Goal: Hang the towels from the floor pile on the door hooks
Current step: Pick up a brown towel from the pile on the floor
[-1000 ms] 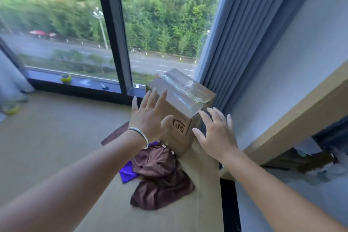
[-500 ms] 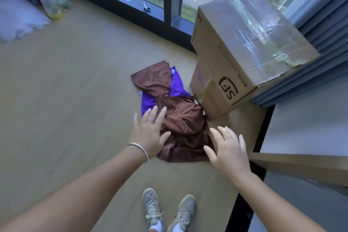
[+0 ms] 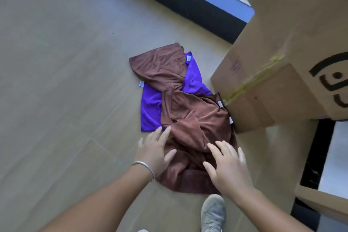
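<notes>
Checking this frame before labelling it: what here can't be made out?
- Door hooks: not in the head view.
- Purple towel: mostly covered by the brown towel.
- Cardboard box: cut off by the right edge.
- Whether either hand, left or right, touches cloth: unclear.

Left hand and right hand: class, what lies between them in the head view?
In the head view, crumpled brown towel fills the gap between the left hand and right hand; no bare floor shows there.

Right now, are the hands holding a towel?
No. The left hand and right hand are spread open over the brown towel, gripping nothing.
</notes>
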The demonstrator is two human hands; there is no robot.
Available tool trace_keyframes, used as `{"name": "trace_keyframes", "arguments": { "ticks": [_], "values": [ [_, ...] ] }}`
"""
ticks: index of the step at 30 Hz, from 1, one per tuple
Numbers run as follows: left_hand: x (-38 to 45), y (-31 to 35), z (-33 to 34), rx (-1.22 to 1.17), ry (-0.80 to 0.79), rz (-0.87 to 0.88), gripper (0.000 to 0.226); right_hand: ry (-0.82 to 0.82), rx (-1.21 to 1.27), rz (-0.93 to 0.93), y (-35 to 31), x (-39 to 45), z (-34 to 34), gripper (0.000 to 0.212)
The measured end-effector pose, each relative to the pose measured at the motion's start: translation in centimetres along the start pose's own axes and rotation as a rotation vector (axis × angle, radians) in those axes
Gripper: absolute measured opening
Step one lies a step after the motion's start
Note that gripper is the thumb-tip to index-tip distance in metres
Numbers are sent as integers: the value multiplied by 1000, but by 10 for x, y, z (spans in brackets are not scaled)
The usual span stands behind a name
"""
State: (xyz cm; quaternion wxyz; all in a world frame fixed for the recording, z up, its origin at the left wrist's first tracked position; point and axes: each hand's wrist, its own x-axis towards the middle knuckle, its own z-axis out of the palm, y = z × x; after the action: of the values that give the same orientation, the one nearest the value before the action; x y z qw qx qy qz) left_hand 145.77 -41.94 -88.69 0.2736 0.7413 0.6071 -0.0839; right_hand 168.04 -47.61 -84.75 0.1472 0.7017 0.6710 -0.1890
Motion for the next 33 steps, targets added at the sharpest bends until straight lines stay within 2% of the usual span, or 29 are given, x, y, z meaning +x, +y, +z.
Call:
{"name": "trace_keyframes", "arguments": {
  "ticks": [7,13,18,20,23,26,28,30,31,33],
  "values": [
    [132,-34,86,-337,123,-40,66,92,-27,-104,17,148,89,61],
    [249,-47,118,-443,256,-70,62,169,-62,-180,43,262,130,60],
    [329,-48,126,-384,326,-98,64,210,35,-220,71,343,138,66],
    [349,-46,126,-344,371,-160,56,148,113,-228,77,363,141,73],
    [360,-42,122,-300,466,-197,28,55,159,-240,80,381,141,82],
    [348,-39,117,-323,537,-51,8,50,160,-230,76,387,135,79],
    [330,-41,110,-426,522,105,5,92,174,-236,66,388,129,78],
    [314,-45,105,-552,452,251,8,144,206,-319,54,388,123,77],
    [306,-47,102,-619,413,304,11,150,243,-384,48,388,122,71],
    [295,-54,98,-797,324,343,13,126,336,-487,36,387,119,45]
  ]
}}
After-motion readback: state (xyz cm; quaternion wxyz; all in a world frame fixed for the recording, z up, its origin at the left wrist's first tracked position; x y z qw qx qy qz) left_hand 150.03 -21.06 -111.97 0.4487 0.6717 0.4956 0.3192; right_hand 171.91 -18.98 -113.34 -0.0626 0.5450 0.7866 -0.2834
